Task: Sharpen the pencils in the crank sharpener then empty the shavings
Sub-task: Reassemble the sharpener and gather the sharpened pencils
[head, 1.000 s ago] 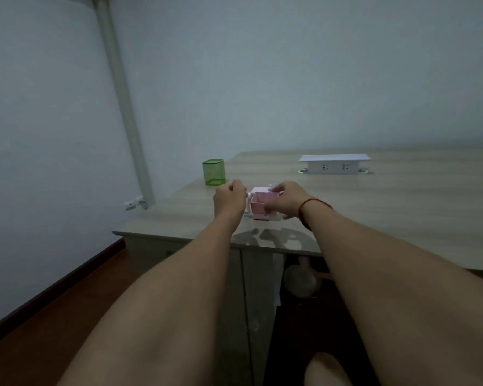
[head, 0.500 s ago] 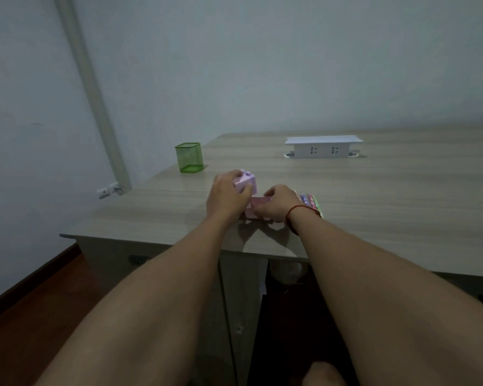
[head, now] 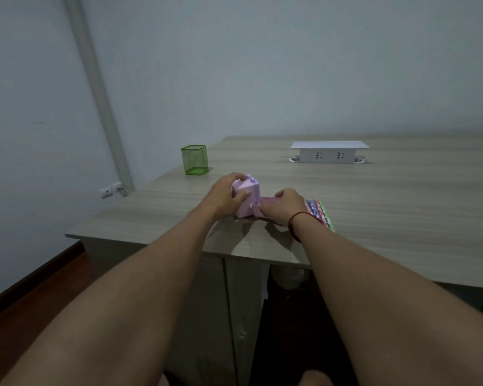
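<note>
Moved: a second ago both hands were closed round one pink box near the front edge. Now the left hand (head: 227, 197) has the sharpener (head: 248, 193) in plain view, and the right hand (head: 283, 206) sits lower at its right side with the drawer (head: 267, 202). The pencils (head: 319, 214), hidden then, now show past the right wrist. The cup (head: 195, 160) and socket box (head: 329, 153) lie where they did on the table (head: 402, 207).
Left hand: fingers curl over the top of the sharpener and the thumb lies across its near face, gripping it.
Sharpener: pink and boxy, with two small knobs on top. It sits near the table's front edge, between the two hands. Whether its base lies flat on the top cannot be told.
Right hand: fingers and thumb pinch the drawer. A red cord (head: 294, 222) circles the wrist.
Drawer: pink and low, touching the sharpener's right side at the base. How far it sits inside cannot be told, and the hand hides its contents.
Pencils: patterned, side by side, flat on the table just right of the right hand.
Cup: green mesh, upright at the table's far left, well apart from the sharpener.
Socket box: white, at the back of the table.
Table: pale wood grain.
Pipe (head: 95, 93): grey, running up the left wall.
</note>
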### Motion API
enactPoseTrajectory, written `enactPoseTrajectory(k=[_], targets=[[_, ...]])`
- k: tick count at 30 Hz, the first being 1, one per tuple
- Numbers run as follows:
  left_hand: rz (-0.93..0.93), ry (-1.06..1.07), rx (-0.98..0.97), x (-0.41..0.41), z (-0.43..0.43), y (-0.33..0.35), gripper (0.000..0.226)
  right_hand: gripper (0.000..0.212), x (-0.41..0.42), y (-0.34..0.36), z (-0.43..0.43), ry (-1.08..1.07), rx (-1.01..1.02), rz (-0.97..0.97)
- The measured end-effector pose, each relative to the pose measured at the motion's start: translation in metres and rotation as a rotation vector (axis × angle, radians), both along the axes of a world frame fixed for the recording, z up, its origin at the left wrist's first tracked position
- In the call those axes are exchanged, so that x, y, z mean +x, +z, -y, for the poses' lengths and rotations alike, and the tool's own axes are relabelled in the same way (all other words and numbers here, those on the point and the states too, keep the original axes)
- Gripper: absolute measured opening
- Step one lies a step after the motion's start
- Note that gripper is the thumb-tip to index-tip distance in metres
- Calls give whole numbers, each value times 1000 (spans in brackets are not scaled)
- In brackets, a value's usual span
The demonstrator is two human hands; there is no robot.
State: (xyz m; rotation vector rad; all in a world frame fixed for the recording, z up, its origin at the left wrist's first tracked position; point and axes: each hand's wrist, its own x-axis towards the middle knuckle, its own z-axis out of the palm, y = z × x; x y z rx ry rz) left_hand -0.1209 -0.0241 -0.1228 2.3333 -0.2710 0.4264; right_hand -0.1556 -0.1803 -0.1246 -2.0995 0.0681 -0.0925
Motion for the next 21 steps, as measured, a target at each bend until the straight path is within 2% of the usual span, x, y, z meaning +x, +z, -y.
enactPoseTrajectory(k=[3, 5, 11, 19, 21], targets=[[0, -48, 117, 0, -5, 4, 40, 56, 3, -1, -2, -6, -14, 11], [5, -52, 123, -2, -6, 4, 40, 49, 3, 0, -2, -16, -6, 12], [31, 29, -179, -8, -3, -7, 33, 63, 1, -3, -5, 78, 10, -12], [-3, 88, -359, -13, 0, -10, 29, 72, 5, -8, -1, 175, 62, 4], [10, 82, -351, -13, -1, -12, 28, 70, 6, -9, -2, 186, 64, 16]])
